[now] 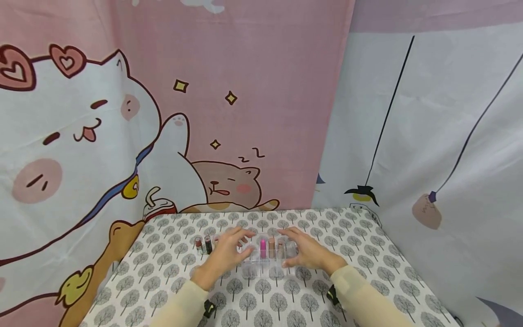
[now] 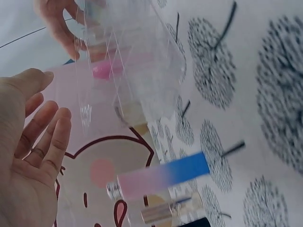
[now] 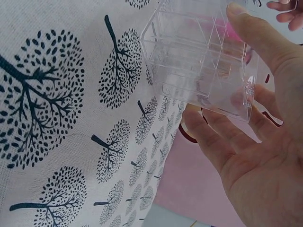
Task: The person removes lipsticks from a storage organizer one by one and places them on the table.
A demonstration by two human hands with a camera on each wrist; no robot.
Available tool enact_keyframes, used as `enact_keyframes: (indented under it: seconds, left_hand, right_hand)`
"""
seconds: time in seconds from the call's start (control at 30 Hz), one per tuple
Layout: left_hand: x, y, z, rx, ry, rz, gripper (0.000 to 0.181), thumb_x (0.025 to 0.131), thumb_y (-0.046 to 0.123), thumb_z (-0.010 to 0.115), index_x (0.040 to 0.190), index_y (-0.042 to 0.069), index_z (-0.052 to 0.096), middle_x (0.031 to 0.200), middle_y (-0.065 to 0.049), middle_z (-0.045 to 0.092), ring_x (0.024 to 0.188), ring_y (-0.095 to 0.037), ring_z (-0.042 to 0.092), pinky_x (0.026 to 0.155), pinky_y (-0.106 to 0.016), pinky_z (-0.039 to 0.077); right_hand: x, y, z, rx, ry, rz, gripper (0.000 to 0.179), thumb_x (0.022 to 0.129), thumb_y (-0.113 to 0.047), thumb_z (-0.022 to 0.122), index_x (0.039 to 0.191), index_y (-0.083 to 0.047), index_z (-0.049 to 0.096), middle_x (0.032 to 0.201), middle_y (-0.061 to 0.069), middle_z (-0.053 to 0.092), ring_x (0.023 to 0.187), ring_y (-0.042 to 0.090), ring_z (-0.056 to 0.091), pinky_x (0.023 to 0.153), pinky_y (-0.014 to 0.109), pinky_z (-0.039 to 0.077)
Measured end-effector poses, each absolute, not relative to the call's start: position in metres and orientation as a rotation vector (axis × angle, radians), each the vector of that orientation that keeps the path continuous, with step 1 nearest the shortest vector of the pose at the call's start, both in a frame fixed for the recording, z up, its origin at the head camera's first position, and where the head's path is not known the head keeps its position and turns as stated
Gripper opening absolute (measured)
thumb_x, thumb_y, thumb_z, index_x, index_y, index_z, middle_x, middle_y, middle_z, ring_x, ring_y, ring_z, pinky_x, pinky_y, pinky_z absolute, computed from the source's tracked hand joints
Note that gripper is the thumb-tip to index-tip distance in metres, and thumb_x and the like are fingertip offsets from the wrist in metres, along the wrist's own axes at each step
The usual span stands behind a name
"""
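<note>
A clear plastic organizer (image 1: 261,270) with divided compartments stands mid-table. Upright in it are a bright pink lipstick (image 1: 263,249) and two brownish tubes (image 1: 271,250). My right hand (image 1: 308,250) holds the organizer's right end, thumb at the front and fingers toward the back; the right wrist view shows the thumb (image 3: 260,35) over its edge. To the left, my left hand (image 1: 227,250) has loosely bent fingers and nothing in its grasp. The left wrist view shows a gap between this hand (image 2: 35,146) and the organizer (image 2: 147,90).
Left of the left hand stand a reddish-capped lipstick (image 1: 198,245) and a dark tube (image 1: 208,245). A pink-to-blue tube (image 2: 163,175) and a clear tube (image 2: 173,209) appear in the left wrist view. A tree-print cloth (image 1: 163,272) covers the table; printed curtains (image 1: 282,113) hang behind.
</note>
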State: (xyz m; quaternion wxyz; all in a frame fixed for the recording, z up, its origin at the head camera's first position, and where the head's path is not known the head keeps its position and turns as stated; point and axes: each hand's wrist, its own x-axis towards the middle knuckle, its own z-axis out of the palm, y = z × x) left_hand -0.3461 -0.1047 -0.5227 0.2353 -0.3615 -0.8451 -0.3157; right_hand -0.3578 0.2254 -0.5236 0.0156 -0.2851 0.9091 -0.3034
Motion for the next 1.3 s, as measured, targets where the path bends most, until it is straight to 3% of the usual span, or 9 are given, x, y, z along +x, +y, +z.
enact_keyframes:
  seconds: [0.27,0.77,1.0,1.3]
  left_hand:
    - [-0.351,-0.081,-0.528,-0.996,-2.364,-0.953,0.039,0.096,0.001,0.093,0.132,0.003,0.079,0.125,-0.015,0.082,0.101,-0.031,0.083,0.089,-0.041,0.076]
    - [-0.354,-0.060,-0.538,-0.881,-2.472,-0.894,0.034,0.096,0.004,0.093,0.128,0.002,0.081,0.121,-0.011,0.079,0.103,-0.029,0.083,0.089,-0.033,0.076]
    - [-0.352,-0.056,-0.545,-0.798,-2.483,-0.817,0.034,0.094,0.005,0.096,0.125,0.003,0.082,0.111,-0.014,0.083,0.095,-0.023,0.083,0.080,-0.022,0.072]
    - [-0.355,-0.050,-0.545,-0.719,-2.502,-0.782,0.028,0.094,0.007,0.096,0.119,0.006,0.085,0.107,-0.013,0.086,0.087,-0.020,0.081,0.073,-0.020,0.069]
  right_hand:
    - [-0.352,0.221,-0.516,-0.847,2.866,-0.859,0.108,0.089,-0.038,0.103,0.179,-0.020,0.045,0.181,0.016,0.050,0.159,0.048,0.058,0.130,0.079,0.049]
    - [-0.356,0.223,-0.520,-0.843,2.849,-0.882,0.112,0.087,-0.043,0.103,0.180,-0.026,0.043,0.181,0.013,0.049,0.158,0.048,0.059,0.128,0.081,0.050]
    - [-0.355,0.221,-0.522,-0.837,2.842,-0.885,0.111,0.088,-0.039,0.103,0.180,-0.025,0.043,0.182,0.016,0.048,0.158,0.050,0.058,0.128,0.081,0.050]
    - [-0.355,0.223,-0.520,-0.834,2.854,-0.875,0.112,0.087,-0.043,0.103,0.180,-0.025,0.043,0.180,0.013,0.050,0.153,0.047,0.063,0.125,0.079,0.054]
